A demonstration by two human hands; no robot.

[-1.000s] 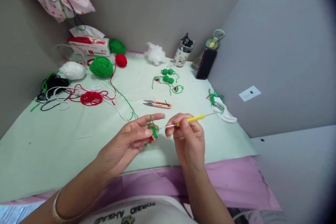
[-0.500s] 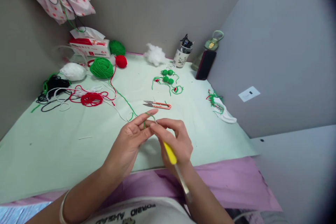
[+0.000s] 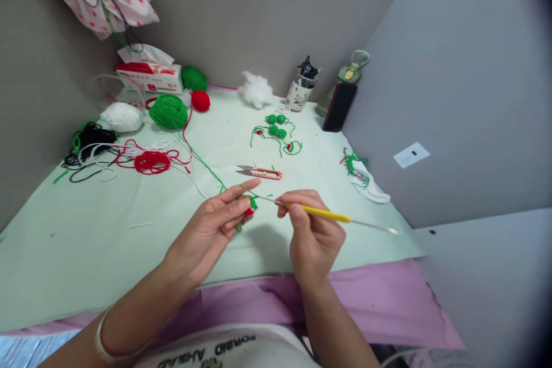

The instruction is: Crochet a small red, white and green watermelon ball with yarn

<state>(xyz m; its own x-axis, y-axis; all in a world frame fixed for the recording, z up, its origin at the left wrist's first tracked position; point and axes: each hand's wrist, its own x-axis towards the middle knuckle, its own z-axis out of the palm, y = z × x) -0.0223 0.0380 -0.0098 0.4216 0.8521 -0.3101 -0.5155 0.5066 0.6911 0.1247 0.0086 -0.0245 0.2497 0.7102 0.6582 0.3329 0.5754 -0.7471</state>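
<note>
Between the thumb and fingers of my left hand point(image 3: 211, 221) is a small red, white and green crochet piece point(image 3: 252, 206), partly covered by the fingers. Green yarn point(image 3: 206, 165) runs from the large green ball point(image 3: 168, 111) over my left forefinger. My right hand point(image 3: 317, 236) is closed around the yellow handle of a crochet hook point(image 3: 325, 213). The hook's thin metal tip reaches left to the green yarn at the piece, and its other metal end points right. Just beyond my hands lie orange thread snips point(image 3: 261, 172) on the table.
Small green crocheted balls point(image 3: 276, 126) and red-green pieces lie past the snips. Red yarn point(image 3: 152, 162), black yarn point(image 3: 92, 141) and a tissue box point(image 3: 149, 77) are at left. White stuffing point(image 3: 256, 90), a pen cup point(image 3: 301, 89), a phone point(image 3: 340, 107) and a bottle point(image 3: 350, 72) stand at the back.
My right hand has moved right and turned, swinging the crochet hook from a steep slant to nearly level. The red and green piece in my left hand has come into sight.
</note>
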